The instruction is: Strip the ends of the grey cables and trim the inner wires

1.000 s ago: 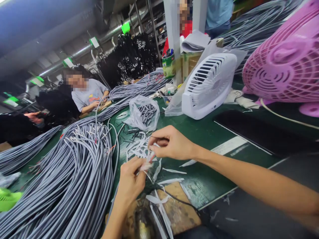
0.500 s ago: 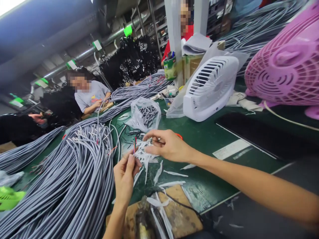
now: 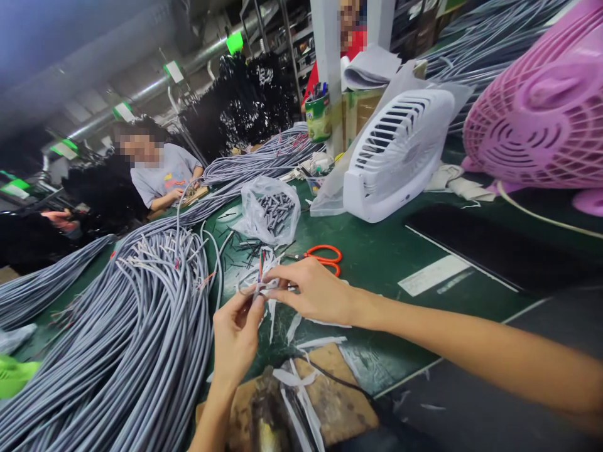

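Note:
My left hand (image 3: 239,333) pinches the end of a grey cable, from which thin coloured wires (image 3: 260,267) stick up, red and green among them. Thumb and forefinger of my right hand (image 3: 311,290) close on the same cable end, right against the left fingertips. Whether a small piece is also between the right fingers, I cannot make out. White strips (image 3: 272,314) lie scattered beneath both hands. Just beyond the right hand are scissors (image 3: 325,253) with orange handles. A clear plastic bag (image 3: 273,213) of short grey tubes stands behind, with loose dark pieces (image 3: 247,246) beside it.
Thick bundles of grey cable (image 3: 136,333) cover the left side. A white fan (image 3: 400,157) and a pink fan (image 3: 532,119) stand at the right, near a black mat (image 3: 490,245). In front is a stained board (image 3: 339,389). A co-worker (image 3: 164,169) sits across the table.
My right hand has moved left and down from above the white strips to the cable end in my left hand. The scissors, mostly covered before, now show. The view has shifted slightly.

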A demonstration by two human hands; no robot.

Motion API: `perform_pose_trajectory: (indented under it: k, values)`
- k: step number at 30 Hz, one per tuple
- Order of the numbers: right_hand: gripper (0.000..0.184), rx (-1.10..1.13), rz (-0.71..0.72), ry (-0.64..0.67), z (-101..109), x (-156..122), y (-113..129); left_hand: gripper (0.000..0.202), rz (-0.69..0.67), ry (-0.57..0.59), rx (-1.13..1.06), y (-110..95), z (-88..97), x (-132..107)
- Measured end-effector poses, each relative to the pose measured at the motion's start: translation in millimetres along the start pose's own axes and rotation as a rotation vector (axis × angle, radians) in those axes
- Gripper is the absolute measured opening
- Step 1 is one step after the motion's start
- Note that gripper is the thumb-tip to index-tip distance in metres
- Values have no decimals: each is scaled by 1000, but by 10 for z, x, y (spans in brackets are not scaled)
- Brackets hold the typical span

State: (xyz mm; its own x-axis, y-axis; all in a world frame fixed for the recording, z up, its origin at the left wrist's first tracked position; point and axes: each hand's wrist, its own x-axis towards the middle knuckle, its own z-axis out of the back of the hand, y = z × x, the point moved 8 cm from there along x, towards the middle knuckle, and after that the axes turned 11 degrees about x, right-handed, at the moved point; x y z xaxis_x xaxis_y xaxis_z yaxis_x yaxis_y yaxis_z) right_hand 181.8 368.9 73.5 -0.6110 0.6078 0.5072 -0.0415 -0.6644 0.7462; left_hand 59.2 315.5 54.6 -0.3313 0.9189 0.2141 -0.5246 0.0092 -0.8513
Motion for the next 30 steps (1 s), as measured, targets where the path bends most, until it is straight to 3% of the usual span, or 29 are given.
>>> perform_pose_trajectory:
  k: [4,9,11,15,18,20,22,26,30]
  values:
    - [16,-215,152,-25,-31,-53,115,26,-57,-66,122,-16,38,16]
    - [25,-356,409,-28,-42,-173,326,17,-329,-56,424,-183,-28,2]
    - [25,-306,365,-84,71,-127,281,19,-429,-22,501,-262,-90,-41]
    - [14,25,30,-103,261,84,-83,17,-520,-16,423,-361,-89,-125]
    - [11,266,-165,14,156,155,-272,13,-373,-112,277,-253,52,-82]
    - [12,365,-156,45,63,145,-232,16,-208,-189,154,-98,147,-29]
    - [15,385,-38,28,-2,98,-87,20,-72,-223,32,52,177,13]
    - [20,248,261,-26,-113,-96,247,26,74,-164,-171,227,71,48]
    - [24,90,374,-46,-194,-209,362,31,144,-163,-258,286,25,16]
